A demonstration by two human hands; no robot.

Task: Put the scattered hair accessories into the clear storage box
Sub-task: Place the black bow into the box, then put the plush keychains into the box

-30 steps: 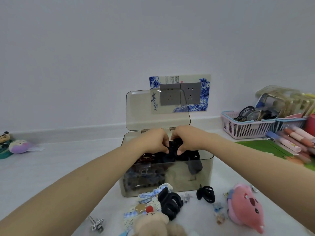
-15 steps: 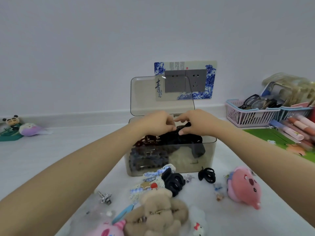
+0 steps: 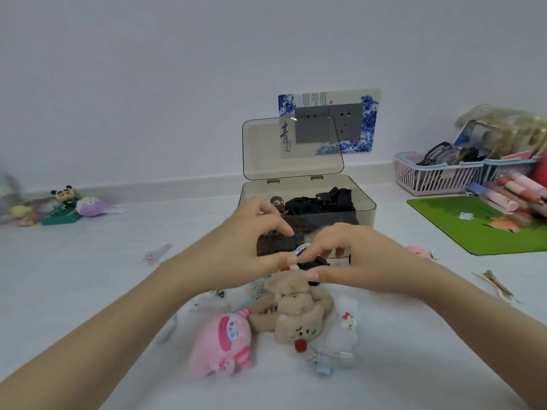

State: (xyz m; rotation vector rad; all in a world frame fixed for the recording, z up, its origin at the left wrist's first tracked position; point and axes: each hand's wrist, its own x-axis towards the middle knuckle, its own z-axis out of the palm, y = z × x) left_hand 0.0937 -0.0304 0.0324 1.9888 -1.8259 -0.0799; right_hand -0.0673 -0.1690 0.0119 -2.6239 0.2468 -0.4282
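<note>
The clear storage box [image 3: 367, 207] stands open on the white surface, its lid [image 3: 266, 149] upright, with dark hair accessories [image 3: 319, 202] inside. Both of my hands are low in front of the box, over the scattered pile. My right hand [image 3: 355, 258] pinches a black claw clip [image 3: 313, 264] between thumb and fingers. My left hand [image 3: 251, 244] has curled, spread fingers, its thumb touching a blue-white bow [image 3: 302, 250]. Nearer me lie a brown plush clip [image 3: 293, 309], a pink plush [image 3: 222, 344] and a white kitty clip [image 3: 346, 324].
Bobby pins [image 3: 497, 287] lie at right, a clear clip [image 3: 155, 254] at left, a blue star clip [image 3: 324, 368] near me. A green mat [image 3: 488, 229], a pink basket [image 3: 435, 179] and pens [image 3: 515, 190] fill the right side. Toy figures [image 3: 68, 202] sit far left.
Both hands left the box's top and came down toward me onto the pile in front of it. The dark accessories they held stay in the box. The view has tilted down.
</note>
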